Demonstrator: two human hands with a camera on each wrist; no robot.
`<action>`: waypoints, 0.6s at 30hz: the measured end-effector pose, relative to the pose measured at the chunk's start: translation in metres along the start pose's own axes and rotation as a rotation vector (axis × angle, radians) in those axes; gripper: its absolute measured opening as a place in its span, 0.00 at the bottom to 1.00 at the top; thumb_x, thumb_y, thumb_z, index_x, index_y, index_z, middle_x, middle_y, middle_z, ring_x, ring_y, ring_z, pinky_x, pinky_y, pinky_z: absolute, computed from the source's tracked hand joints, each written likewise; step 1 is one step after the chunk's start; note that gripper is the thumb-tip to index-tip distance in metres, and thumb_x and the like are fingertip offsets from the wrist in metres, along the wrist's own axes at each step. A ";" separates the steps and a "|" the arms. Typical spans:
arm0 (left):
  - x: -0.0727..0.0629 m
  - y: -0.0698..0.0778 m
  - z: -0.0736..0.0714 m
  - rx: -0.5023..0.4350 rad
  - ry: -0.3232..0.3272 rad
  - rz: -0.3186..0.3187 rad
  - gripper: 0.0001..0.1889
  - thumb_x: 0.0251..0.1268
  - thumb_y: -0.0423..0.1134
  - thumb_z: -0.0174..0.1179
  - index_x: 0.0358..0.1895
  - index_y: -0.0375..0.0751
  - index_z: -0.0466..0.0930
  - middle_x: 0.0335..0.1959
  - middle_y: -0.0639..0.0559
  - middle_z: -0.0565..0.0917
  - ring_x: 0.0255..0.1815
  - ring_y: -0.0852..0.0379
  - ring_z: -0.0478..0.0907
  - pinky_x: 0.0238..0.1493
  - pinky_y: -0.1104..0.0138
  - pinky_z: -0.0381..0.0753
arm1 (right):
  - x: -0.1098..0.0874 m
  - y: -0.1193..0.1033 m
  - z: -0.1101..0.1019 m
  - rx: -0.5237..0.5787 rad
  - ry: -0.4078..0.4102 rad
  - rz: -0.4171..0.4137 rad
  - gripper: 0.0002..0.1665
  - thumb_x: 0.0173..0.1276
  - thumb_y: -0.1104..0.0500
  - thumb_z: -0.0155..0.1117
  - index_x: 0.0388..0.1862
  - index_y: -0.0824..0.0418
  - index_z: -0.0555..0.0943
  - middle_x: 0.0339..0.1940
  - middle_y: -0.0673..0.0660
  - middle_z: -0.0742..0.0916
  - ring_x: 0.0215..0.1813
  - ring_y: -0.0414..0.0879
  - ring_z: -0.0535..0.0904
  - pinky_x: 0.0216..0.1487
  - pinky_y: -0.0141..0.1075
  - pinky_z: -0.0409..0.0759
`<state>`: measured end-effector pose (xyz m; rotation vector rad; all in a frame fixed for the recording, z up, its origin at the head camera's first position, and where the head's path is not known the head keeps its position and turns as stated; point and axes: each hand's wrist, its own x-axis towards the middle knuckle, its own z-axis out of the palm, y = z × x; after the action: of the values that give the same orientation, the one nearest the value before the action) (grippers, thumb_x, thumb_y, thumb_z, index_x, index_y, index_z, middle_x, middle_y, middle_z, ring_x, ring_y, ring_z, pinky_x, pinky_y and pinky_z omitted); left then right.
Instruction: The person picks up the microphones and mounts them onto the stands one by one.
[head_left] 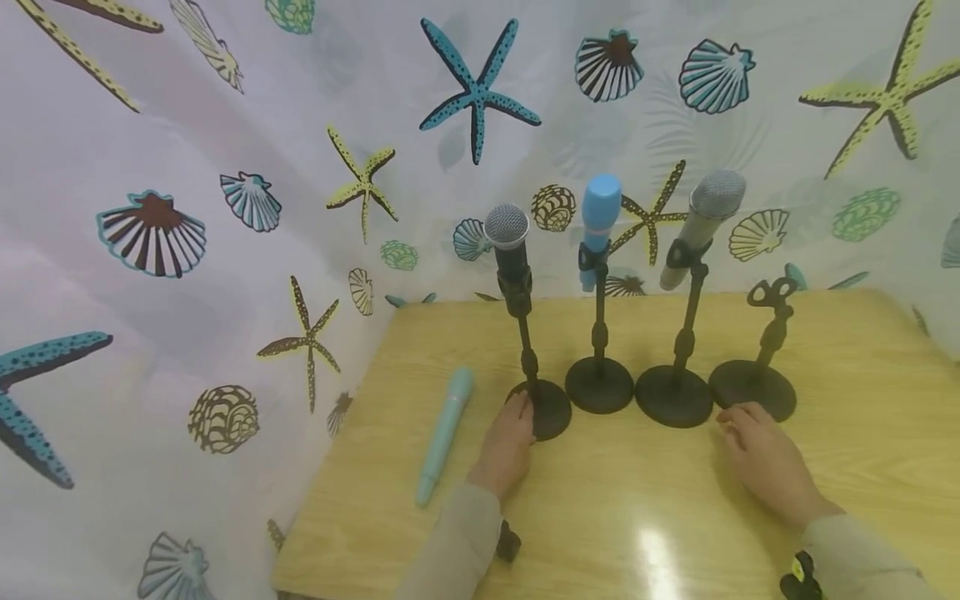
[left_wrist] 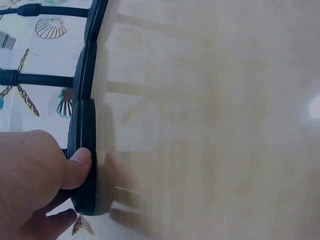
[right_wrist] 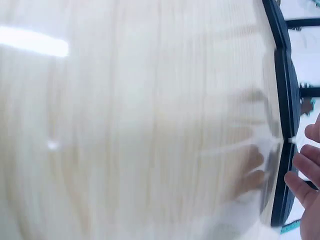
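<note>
My left hand (head_left: 506, 446) is at the round black base of the leftmost microphone stand (head_left: 551, 412), gripping its near left edge. In the left wrist view the thumb (left_wrist: 80, 167) presses on the base's rim, with other fingers bent at its side. This stand holds a black microphone (head_left: 513, 258) with a silver mesh head. My right hand (head_left: 765, 458) has its fingers loosely extended at the front of the rightmost stand's base (head_left: 753, 392); that stand's clip (head_left: 772, 292) holds no microphone. In the right wrist view its fingertips (right_wrist: 295, 182) are right at the base.
Between those stands are one with a blue microphone (head_left: 602, 204) and one with a grey-beige microphone (head_left: 705, 217), all bases in a row. A pale teal microphone (head_left: 445, 437) lies on the wooden table (head_left: 615, 500), left of my left hand. Behind hangs a seashell-patterned cloth (head_left: 225, 333).
</note>
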<state>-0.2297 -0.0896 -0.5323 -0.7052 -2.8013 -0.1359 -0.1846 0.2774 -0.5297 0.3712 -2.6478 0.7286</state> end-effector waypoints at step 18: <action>0.034 0.106 0.002 -0.227 -0.050 0.155 0.16 0.76 0.35 0.47 0.60 0.44 0.79 0.62 0.51 0.78 0.64 0.56 0.75 0.64 0.70 0.76 | 0.015 0.036 -0.031 -0.096 -0.300 0.181 0.32 0.71 0.64 0.49 0.62 0.92 0.60 0.65 0.91 0.60 0.63 0.87 0.57 0.62 0.74 0.61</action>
<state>-0.2089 0.0192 -0.5222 -0.9864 -2.7916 -0.4180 -0.2021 0.3218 -0.5142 0.2313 -3.0182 0.6379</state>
